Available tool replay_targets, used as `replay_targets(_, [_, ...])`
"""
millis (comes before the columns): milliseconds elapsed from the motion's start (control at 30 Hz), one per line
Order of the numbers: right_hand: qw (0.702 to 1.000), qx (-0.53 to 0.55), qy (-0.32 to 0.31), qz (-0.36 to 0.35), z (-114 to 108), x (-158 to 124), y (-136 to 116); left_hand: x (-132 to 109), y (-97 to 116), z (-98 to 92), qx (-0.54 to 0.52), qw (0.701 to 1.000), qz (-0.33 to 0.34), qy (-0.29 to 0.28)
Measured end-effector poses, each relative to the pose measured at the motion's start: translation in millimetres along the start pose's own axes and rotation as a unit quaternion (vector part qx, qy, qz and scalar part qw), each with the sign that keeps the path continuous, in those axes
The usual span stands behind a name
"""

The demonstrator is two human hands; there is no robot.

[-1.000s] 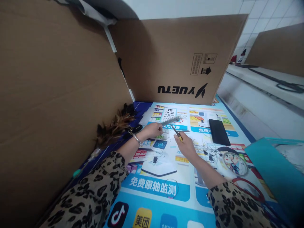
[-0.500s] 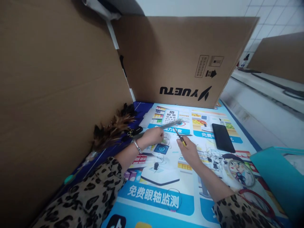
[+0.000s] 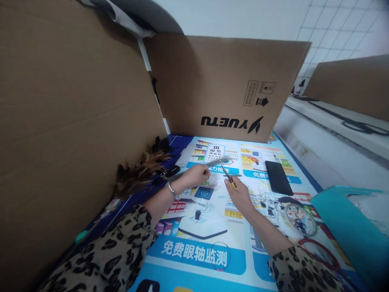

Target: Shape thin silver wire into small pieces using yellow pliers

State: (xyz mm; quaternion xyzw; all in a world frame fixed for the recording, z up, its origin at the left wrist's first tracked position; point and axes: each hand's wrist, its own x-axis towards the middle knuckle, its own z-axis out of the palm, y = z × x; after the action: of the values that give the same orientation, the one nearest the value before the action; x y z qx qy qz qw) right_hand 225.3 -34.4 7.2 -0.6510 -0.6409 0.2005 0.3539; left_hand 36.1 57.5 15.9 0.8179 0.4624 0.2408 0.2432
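Note:
My left hand (image 3: 197, 174) is closed round a bundle of thin grey strands (image 3: 219, 160) that fans out to the right above the printed mat. My right hand (image 3: 239, 193) grips small scissors with yellow handles (image 3: 227, 177); their blades point up toward the bundle's end. Both hands hover over the colourful printed mat (image 3: 209, 227). A metal bracelet sits on my left wrist. Leopard-print sleeves cover both forearms.
Tall cardboard walls (image 3: 225, 85) stand at the left and back. A brown feather duster (image 3: 139, 174) lies along the left wall. A black phone (image 3: 278, 183) rests on the mat to the right, near loose wire bits (image 3: 267, 200). A teal box (image 3: 349, 227) is at the right edge.
The camera has shifted slightly. Both hands stay in nearly the same pose, bundle and scissors close together.

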Motion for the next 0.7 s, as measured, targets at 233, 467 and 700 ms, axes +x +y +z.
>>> replay_targets(233, [0.999,-0.041,0.006,-0.006,-4.0,-0.7,1.9,-7.3,10.3,-1.0,-0.237,0.969,-0.045,-0.049])
replay_targets(467, [0.994,-0.104,-0.004,-0.008,-5.3,-2.3,-1.1,-19.5,5.9,0.0,-0.356,0.93,-0.062,-0.063])
replay_targets(700, [0.991,-0.131,-0.007,-0.013,-5.4,-2.2,-1.2,-29.7,-3.0,0.3,-0.44,0.893,-0.059,-0.074])
